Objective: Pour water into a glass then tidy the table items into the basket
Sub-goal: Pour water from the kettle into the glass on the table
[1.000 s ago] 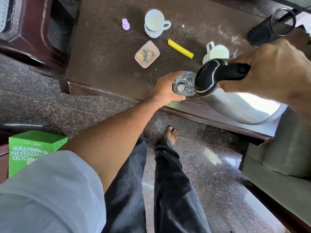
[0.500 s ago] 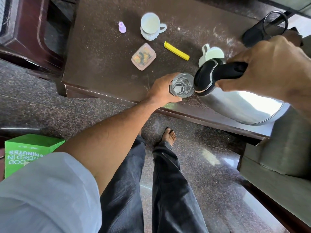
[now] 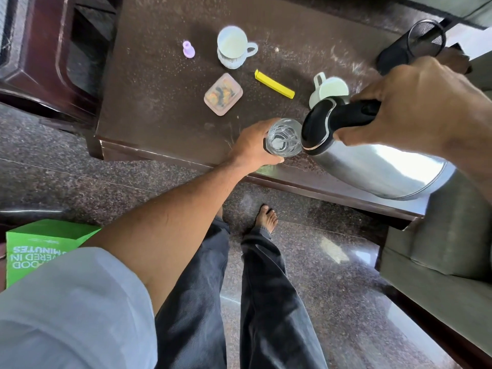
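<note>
At the near edge of the table (image 3: 159,110), left hand (image 3: 251,146) grips the upright glass (image 3: 284,141) — right hand (image 3: 418,102), clamped on the handle (image 3: 351,114), tilts the jug (image 3: 378,169) leftward to the glass rim.

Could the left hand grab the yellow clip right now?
Probably not yet. The left hand grips the glass while the kettle tilts toward it. Nothing lies between it and the yellow clip, so after letting go it likely could.

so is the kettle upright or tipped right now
Tipped: the kettle leans over with its top at the rim of the glass, the right hand gripping it.
</note>
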